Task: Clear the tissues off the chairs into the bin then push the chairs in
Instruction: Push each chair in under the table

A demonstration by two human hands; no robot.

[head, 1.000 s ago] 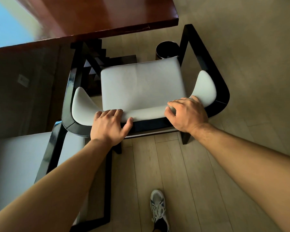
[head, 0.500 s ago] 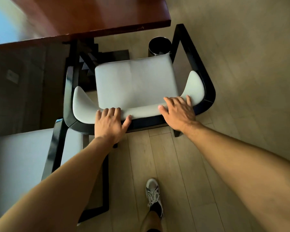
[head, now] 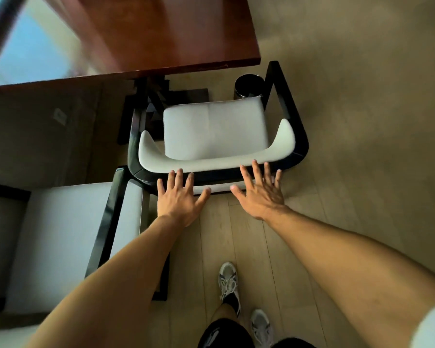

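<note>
- The chair (head: 216, 131) stands in front of the person, its seat pointing toward the far wooden table (head: 141, 36), whose edge reaches only to the seat front.
- The left hand (head: 178, 199) and the right hand (head: 259, 194) are both flat, with fingers straight and spread; they hold nothing, and the fingertips lie at the dark back rail.
- I see no tissue on this seat.
- The dark round bin (head: 249, 87) stands on the floor at the far right corner of the chair.
- I think the frame is stiff and rather heavy, so flat palms low on the back rail should slide it straight.
- A second chair (head: 60, 237) stands near left, not pushed in.
</note>
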